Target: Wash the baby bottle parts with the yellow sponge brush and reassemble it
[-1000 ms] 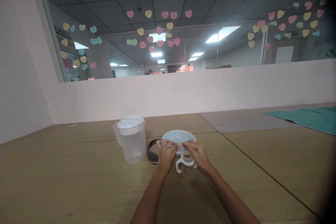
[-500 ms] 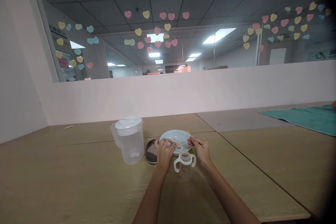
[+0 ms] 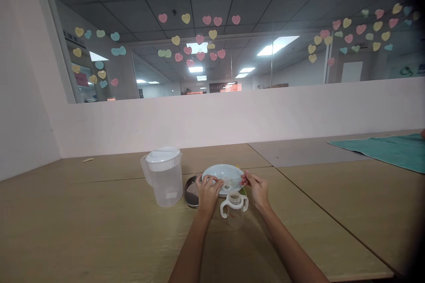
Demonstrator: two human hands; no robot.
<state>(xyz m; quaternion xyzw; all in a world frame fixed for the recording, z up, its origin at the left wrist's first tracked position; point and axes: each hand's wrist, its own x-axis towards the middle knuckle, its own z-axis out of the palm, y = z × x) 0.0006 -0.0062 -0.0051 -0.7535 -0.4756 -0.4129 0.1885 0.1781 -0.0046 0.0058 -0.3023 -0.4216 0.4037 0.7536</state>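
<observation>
My left hand (image 3: pixel 208 189) pinches the edge of a small clear, nipple-like bottle top with a white ring (image 3: pixel 226 185), held over the light-blue bowl (image 3: pixel 217 171). To its right my right hand (image 3: pixel 257 188) has its fingertips closed on a thin line or tube (image 3: pixel 235 179) that runs toward the bottle top; its kind is too fine to make out. Just in front of the bowl an uncapped clear baby bottle (image 3: pixel 235 216) with two white handles stands upright between my forearms. Neither hand touches it.
A lidded clear plastic pitcher (image 3: pixel 168 185) stands left of the hands. Between it and my left hand rests a round metal dish (image 3: pixel 191 194), partly covered. A green cloth (image 3: pixel 392 150) lies at the far right, with part of a person's hand at the frame's edge.
My right hand has drawn away to the right from my left hand, and the thin line now shows stretched between them. My left hand stays nearly in place. The view has shifted slightly.
</observation>
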